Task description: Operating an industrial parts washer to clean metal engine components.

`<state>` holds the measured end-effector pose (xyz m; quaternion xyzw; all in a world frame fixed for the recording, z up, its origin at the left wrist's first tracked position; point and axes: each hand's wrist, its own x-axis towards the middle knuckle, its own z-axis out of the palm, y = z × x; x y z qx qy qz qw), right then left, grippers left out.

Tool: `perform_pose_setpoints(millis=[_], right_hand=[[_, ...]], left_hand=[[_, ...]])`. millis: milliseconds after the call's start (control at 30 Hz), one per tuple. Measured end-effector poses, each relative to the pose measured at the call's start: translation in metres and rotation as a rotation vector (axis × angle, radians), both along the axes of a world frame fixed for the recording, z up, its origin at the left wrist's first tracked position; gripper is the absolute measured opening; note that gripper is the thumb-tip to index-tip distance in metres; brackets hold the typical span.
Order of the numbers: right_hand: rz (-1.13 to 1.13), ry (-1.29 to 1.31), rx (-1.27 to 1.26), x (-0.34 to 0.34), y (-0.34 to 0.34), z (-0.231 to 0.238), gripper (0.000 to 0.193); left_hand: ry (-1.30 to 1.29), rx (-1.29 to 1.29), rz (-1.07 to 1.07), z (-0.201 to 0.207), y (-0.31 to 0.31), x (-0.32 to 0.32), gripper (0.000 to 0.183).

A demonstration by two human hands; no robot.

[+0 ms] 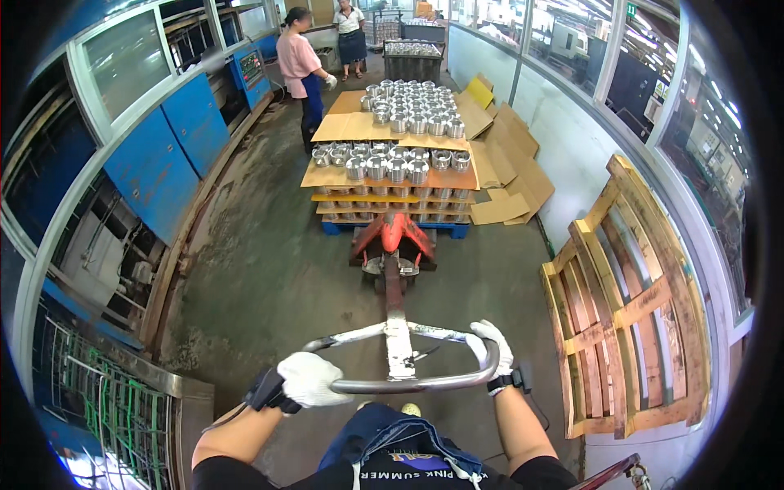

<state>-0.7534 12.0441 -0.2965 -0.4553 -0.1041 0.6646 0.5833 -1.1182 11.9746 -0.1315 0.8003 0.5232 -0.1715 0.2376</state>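
Gripping the looped handle (416, 385) of a pallet jack (394, 233): white-gloved left hand (312, 380) closed on its left side, fingers partly hidden; white-gloved right hand (493, 349) wrapped round its right side. Handle sits near, just ahead of the body; shaft (394, 294) runs away to the jack's red body, at the near end of a blue pallet (460, 231). On that, silver metal cylinders (396, 170) in layers, cardboard sheets (339, 126) between. Right of stack, loose cardboard (506, 151); near right, wooden pallet (614, 314) on its edge. Left, blue panels (151, 159). Far left of stack, person in pink top (299, 64), standing.
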Motion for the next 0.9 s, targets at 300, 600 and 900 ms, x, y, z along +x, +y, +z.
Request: perform_pose_setpoints(millis=[300,600,900], right_hand=[[1.030,-1.875,0.816,-0.038,-0.126,0.127,0.042],[1.667,-1.852,0.158,-0.076,-0.190,-0.058,0.040],[1.419,-1.858,0.314,-0.097,-0.181,-0.045,0.039]], left_hand=[[-0.111,-0.085,-0.165,-0.076,-0.066,0.003,0.045],[-0.172,0.077,-0.115,-0.225,-0.142,0.001,0.031],[-0.236,0.271,0.086,-0.237,-0.141,-0.006,0.023]])
